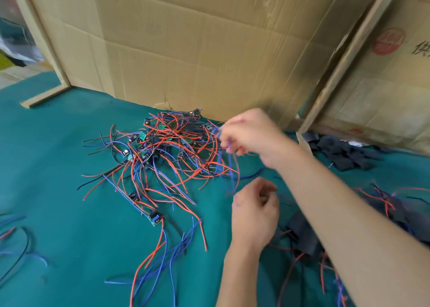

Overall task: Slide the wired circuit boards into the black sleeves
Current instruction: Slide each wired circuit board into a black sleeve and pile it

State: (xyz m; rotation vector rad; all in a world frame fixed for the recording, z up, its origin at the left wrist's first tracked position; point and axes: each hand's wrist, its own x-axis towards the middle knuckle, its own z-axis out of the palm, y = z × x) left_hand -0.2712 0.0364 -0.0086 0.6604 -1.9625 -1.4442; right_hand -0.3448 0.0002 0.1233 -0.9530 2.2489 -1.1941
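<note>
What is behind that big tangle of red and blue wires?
Right behind the wire pile stands a creased cardboard sheet, upright on the green cloth. Whatever is behind the cardboard is hidden, and so is the cloth under the tangle.

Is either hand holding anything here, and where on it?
The right hand pinches a bundle of blue and red wires near its upper end. The left hand is curled; blurred, its hold cannot be told.

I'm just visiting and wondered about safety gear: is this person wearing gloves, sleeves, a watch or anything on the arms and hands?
No. Both the left hand and the right hand are bare, with no gloves, rings or watch visible. Both forearms are uncovered as far as the head camera shows; no sleeve edge comes into view. The picture is somewhat blurred, so very small items on the fingers could be missed.
</note>
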